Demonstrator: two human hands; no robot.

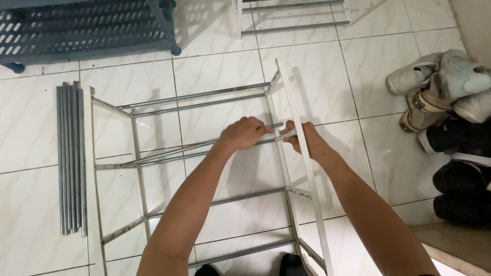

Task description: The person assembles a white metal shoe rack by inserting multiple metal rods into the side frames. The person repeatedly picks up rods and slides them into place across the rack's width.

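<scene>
Both hands, left hand (pixel 244 133) and right hand (pixel 303 137), grip a metal rod (pixel 204 147).

A thin grey metal rod (pixel 204 145) lies nearly level, slanting slightly up to the right, its right end at the white side rail (pixel 302 148) of a rack frame (pixel 138 153) lying on the floor. The frame is white, with grey rods spanning between its two side rails at several levels
</scene>
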